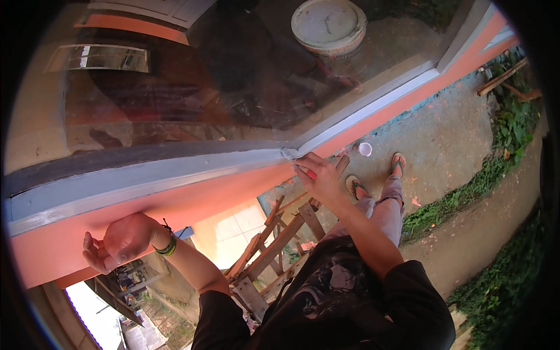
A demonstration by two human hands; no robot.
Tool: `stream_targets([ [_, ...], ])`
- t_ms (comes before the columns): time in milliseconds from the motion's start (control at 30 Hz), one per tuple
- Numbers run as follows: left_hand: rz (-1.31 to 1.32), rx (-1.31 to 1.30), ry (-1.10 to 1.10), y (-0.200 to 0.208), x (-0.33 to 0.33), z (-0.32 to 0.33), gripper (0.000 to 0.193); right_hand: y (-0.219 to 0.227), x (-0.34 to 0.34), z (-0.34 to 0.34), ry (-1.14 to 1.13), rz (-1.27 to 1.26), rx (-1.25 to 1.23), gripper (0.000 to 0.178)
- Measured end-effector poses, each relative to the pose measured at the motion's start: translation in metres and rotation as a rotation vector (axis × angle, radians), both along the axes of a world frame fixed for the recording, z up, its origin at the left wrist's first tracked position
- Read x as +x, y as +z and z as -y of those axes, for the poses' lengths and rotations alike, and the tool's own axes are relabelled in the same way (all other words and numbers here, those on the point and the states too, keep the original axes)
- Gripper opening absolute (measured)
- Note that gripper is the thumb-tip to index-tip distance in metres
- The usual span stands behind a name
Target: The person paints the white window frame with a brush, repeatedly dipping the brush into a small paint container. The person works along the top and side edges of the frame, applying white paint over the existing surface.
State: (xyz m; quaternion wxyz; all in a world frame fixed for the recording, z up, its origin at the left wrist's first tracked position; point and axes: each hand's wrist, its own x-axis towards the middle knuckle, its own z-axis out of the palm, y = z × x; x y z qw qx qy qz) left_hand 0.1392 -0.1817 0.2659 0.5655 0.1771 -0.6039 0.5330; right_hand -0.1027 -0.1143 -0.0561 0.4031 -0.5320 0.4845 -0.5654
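My right hand (pixel 324 182) is closed round a small paintbrush (pixel 311 174) with a red handle. The brush's tip touches the inner corner of the grey-painted window frame (pixel 192 165), where two of its bars meet. My left hand (pixel 123 240), with a dark cord and a green band at the wrist, holds nothing; its fingers are loosely bent and apart. It is against or very near the orange wall (pixel 192 201) below the frame; which of the two I cannot tell. Glass (pixel 175 111) fills the frame, with dark reflections on it.
A wooden trestle or ladder (pixel 274 248) stands close to my body, below the wall. On the concrete ground (pixel 437 134) are a small white cup (pixel 365 149) and my sandalled feet. A white lidded bucket (pixel 328 26) shows through or in the glass. Green plants (pixel 443 210) edge the concrete.
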Motion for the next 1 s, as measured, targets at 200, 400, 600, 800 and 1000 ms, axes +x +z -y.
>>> stream_targets([
  [200, 0.0, 0.015, 0.006, -0.001, 0.006, -0.005, 0.055, 0.039, -0.023, -0.01, 0.055, 0.033, -0.125, 0.017],
  [400, -0.012, 0.008, -0.008, -0.004, 0.005, 0.003, 0.056, -0.008, -0.024, -0.001, 0.086, -0.07, -0.011, 0.018],
  [600, 0.002, 0.006, 0.024, -0.003, 0.01, -0.004, 0.057, 0.054, -0.029, -0.005, 0.107, 0.114, -0.194, 0.015],
  [800, -0.003, 0.012, -0.012, -0.002, 0.007, 0.001, 0.056, -0.019, -0.027, 0.0, 0.104, -0.021, 0.002, 0.018],
  [1000, -0.005, 0.015, 0.0, -0.004, 0.009, -0.002, 0.055, 0.063, -0.022, -0.01, 0.108, 0.172, -0.194, 0.016],
])
